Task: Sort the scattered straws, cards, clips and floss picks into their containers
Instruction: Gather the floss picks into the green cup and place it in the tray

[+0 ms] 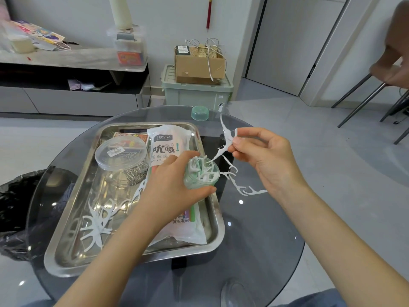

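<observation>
My left hand point(174, 185) grips a small green floss-pick jar point(200, 179) at the right rim of the steel tray point(73, 247); the jar is crammed with white picks. My right hand point(263, 156) pinches a few white floss picks point(226, 138), the lowest tip dipping into the jar's mouth. More picks point(241, 187) lie on the glass beside the jar, and several point(97, 224) are spread in the tray's front left. The straw bag point(170, 149) lies in the tray under my left hand. A clear round clip box point(120, 155) stands over loose paper clips point(135, 171). Cards point(130, 137) show at the tray's back.
The jar's green lid point(199, 113) sits on the round glass table point(265, 240) behind the tray. A black bin bag point(15, 209) hangs at the left. Chair legs point(363, 98) stand at the far right, and a storage tub point(197, 91) with a cardboard box sits behind.
</observation>
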`<act>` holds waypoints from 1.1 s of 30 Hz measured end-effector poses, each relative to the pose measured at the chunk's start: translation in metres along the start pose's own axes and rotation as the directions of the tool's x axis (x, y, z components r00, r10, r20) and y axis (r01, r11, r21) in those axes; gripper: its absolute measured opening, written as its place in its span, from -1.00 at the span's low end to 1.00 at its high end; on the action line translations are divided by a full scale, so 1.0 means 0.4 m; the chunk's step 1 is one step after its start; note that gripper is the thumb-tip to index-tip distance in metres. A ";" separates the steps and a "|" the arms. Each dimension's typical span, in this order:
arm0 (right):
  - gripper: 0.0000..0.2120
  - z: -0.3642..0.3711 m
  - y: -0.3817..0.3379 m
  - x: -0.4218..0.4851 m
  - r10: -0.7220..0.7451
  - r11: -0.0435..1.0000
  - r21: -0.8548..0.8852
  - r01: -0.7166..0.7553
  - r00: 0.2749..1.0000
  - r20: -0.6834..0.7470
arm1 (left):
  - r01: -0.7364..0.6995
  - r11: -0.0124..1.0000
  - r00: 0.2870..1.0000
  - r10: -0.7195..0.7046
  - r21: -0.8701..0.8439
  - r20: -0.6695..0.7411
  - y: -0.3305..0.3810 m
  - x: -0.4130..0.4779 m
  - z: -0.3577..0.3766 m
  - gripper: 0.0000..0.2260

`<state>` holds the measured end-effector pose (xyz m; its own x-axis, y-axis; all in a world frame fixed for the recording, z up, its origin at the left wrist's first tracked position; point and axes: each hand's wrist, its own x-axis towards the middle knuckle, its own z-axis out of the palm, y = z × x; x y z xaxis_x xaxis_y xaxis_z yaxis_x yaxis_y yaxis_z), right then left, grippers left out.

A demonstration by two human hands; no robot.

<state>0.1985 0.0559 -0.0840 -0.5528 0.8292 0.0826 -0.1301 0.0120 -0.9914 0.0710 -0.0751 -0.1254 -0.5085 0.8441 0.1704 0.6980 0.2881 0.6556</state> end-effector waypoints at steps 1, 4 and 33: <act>-0.88 0.012 0.002 -0.010 -0.035 0.997 -0.066 0.036 0.999 0.021 | -0.002 1.000 1.000 0.002 0.002 -0.001 0.001 0.000 0.001 -0.35; -0.89 0.041 0.012 -0.034 -0.107 0.967 -0.217 0.131 0.987 0.116 | -0.004 1.000 1.000 0.004 -0.016 -0.023 0.001 0.001 0.001 -0.36; -0.86 -0.001 -0.036 -0.017 -0.264 0.921 -0.278 0.272 0.962 0.066 | 0.052 0.994 0.995 -0.059 -0.094 -0.077 0.000 0.006 0.001 -0.41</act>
<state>0.2043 0.0504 -0.0705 -0.5522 0.7578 0.3475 -0.0414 0.3914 -0.9193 0.0701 -0.0727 -0.1251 -0.5861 0.7882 0.1876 0.6201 0.2874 0.7299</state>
